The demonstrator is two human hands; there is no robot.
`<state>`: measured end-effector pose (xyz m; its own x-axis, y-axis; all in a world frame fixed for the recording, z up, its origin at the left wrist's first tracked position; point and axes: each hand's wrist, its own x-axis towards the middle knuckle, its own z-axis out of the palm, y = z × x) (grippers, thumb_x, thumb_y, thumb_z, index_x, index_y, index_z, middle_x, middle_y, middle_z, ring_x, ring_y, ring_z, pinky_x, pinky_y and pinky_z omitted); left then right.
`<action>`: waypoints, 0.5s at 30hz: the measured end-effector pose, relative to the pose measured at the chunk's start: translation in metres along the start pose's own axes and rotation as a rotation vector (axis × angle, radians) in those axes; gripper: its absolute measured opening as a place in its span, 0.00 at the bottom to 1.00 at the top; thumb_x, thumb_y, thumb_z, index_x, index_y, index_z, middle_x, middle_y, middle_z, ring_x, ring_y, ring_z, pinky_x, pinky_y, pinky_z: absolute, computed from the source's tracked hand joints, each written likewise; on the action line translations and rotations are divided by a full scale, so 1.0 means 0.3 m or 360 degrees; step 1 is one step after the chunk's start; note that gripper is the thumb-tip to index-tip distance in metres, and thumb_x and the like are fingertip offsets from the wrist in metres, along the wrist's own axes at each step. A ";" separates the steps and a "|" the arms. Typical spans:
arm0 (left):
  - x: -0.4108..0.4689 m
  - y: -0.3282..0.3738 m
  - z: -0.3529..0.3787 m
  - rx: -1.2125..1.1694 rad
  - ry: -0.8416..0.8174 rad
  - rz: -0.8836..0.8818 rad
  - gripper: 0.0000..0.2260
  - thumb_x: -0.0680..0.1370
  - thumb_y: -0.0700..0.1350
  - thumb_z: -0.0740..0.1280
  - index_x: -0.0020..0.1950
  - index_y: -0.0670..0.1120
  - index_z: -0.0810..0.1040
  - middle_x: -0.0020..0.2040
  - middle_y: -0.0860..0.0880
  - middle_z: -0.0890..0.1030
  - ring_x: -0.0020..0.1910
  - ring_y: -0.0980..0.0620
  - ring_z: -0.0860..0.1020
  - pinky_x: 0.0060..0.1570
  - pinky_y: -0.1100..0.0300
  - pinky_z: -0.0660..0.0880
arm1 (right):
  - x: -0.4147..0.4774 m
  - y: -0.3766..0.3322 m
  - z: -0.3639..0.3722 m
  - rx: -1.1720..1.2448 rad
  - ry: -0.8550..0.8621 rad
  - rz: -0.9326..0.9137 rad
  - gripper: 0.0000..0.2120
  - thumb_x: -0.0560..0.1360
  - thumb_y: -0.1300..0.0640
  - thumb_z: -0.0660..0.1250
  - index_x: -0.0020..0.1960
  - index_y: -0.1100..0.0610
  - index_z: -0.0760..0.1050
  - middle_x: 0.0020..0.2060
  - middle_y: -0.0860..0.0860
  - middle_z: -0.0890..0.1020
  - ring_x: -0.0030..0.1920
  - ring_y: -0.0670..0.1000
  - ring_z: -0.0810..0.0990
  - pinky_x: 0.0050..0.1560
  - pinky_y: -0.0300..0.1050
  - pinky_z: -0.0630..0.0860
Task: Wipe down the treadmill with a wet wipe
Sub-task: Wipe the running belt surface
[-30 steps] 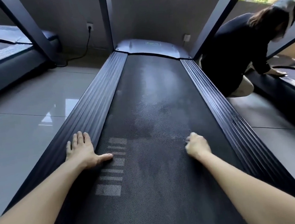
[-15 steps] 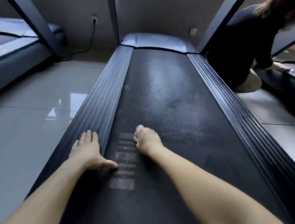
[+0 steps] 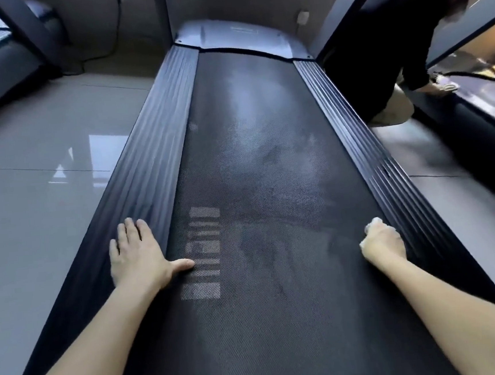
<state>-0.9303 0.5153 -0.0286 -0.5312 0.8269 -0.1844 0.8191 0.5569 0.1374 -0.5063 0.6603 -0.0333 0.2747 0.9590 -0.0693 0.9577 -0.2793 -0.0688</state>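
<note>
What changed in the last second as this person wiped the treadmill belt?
The right hand, gripping the wet wipe, swept left across the belt to the white stripes, then back right to the belt's edge beside the right rail. The left hand stayed flat on the left rail, thumb on the belt. The other person stayed crouched at the next machine.
</note>
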 end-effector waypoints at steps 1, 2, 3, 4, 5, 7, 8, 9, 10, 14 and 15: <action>-0.010 -0.004 0.003 -0.0012 0.0010 0.0002 0.69 0.58 0.82 0.64 0.83 0.40 0.42 0.84 0.41 0.43 0.83 0.44 0.42 0.81 0.47 0.45 | -0.023 -0.076 0.007 0.0080 -0.0046 -0.0077 0.12 0.75 0.63 0.66 0.58 0.61 0.72 0.56 0.63 0.82 0.58 0.63 0.82 0.56 0.51 0.78; -0.017 -0.009 0.004 -0.0025 0.0023 0.0001 0.68 0.59 0.83 0.64 0.83 0.41 0.43 0.84 0.41 0.44 0.83 0.44 0.42 0.81 0.47 0.45 | -0.048 -0.167 0.015 0.0148 -0.0077 -0.0202 0.13 0.75 0.63 0.66 0.59 0.61 0.73 0.56 0.63 0.82 0.58 0.63 0.82 0.56 0.51 0.77; -0.019 -0.012 0.005 -0.0037 0.0039 0.0001 0.68 0.59 0.83 0.63 0.83 0.41 0.44 0.84 0.42 0.44 0.83 0.44 0.43 0.81 0.47 0.45 | -0.073 -0.270 0.026 0.0206 -0.0097 -0.0361 0.13 0.76 0.63 0.65 0.60 0.61 0.73 0.57 0.63 0.82 0.58 0.64 0.82 0.57 0.51 0.77; -0.023 -0.013 0.004 -0.0048 0.0048 0.0023 0.66 0.60 0.82 0.62 0.83 0.41 0.45 0.84 0.42 0.45 0.83 0.45 0.43 0.81 0.47 0.46 | -0.109 -0.371 0.035 0.0267 -0.0136 -0.0496 0.14 0.76 0.63 0.65 0.61 0.62 0.73 0.58 0.63 0.82 0.59 0.64 0.81 0.58 0.51 0.76; -0.045 -0.021 0.006 -0.0037 0.0047 0.0050 0.65 0.62 0.82 0.62 0.83 0.41 0.46 0.84 0.42 0.46 0.83 0.45 0.44 0.81 0.47 0.47 | -0.163 -0.473 0.053 0.0317 -0.0181 -0.0629 0.14 0.76 0.62 0.65 0.62 0.62 0.73 0.59 0.65 0.81 0.59 0.64 0.81 0.58 0.52 0.76; -0.081 -0.038 0.004 0.0011 0.0030 0.0075 0.64 0.62 0.82 0.61 0.83 0.41 0.46 0.84 0.42 0.47 0.83 0.45 0.45 0.81 0.47 0.48 | -0.266 -0.673 0.069 0.0345 -0.0230 -0.0884 0.16 0.77 0.62 0.65 0.64 0.63 0.71 0.62 0.68 0.78 0.60 0.64 0.81 0.57 0.52 0.77; -0.103 -0.046 0.001 0.0046 0.0015 0.0080 0.66 0.61 0.83 0.60 0.83 0.41 0.46 0.84 0.42 0.47 0.83 0.44 0.46 0.81 0.47 0.50 | -0.328 -0.756 0.073 0.0333 -0.0266 -0.0993 0.16 0.77 0.62 0.65 0.64 0.64 0.70 0.63 0.69 0.77 0.60 0.65 0.81 0.57 0.52 0.77; -0.124 -0.053 0.000 0.0076 -0.0006 0.0089 0.67 0.59 0.84 0.60 0.83 0.41 0.46 0.84 0.41 0.47 0.83 0.44 0.46 0.81 0.47 0.51 | -0.390 -0.824 0.074 0.0322 -0.0305 -0.1104 0.17 0.77 0.62 0.66 0.64 0.64 0.70 0.63 0.70 0.76 0.60 0.65 0.80 0.57 0.52 0.77; -0.143 -0.058 0.002 0.0104 -0.0028 0.0091 0.69 0.57 0.85 0.59 0.83 0.41 0.45 0.84 0.41 0.47 0.83 0.44 0.46 0.80 0.47 0.51 | -0.444 -0.881 0.074 0.0300 -0.0333 -0.1208 0.17 0.77 0.62 0.67 0.64 0.64 0.70 0.63 0.70 0.76 0.61 0.65 0.80 0.57 0.53 0.77; -0.179 -0.064 0.023 0.0149 -0.0059 0.0067 0.68 0.59 0.84 0.62 0.83 0.42 0.40 0.84 0.42 0.41 0.83 0.45 0.41 0.81 0.46 0.47 | -0.543 -0.988 0.083 0.0183 -0.0339 -0.1563 0.16 0.76 0.64 0.68 0.62 0.63 0.70 0.65 0.68 0.76 0.61 0.65 0.80 0.55 0.53 0.76; -0.179 -0.068 0.025 0.0151 -0.0063 0.0052 0.68 0.59 0.83 0.63 0.83 0.43 0.39 0.84 0.42 0.41 0.83 0.45 0.40 0.81 0.46 0.47 | -0.538 -0.983 0.088 0.0135 -0.0302 -0.1615 0.15 0.77 0.64 0.68 0.62 0.63 0.70 0.65 0.67 0.76 0.60 0.65 0.80 0.54 0.53 0.76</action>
<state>-0.9170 0.4589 -0.0287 -0.4965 0.8397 -0.2198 0.8536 0.5183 0.0517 -0.8354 0.5867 -0.0282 -0.6835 0.7238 -0.0946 0.7198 0.6468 -0.2520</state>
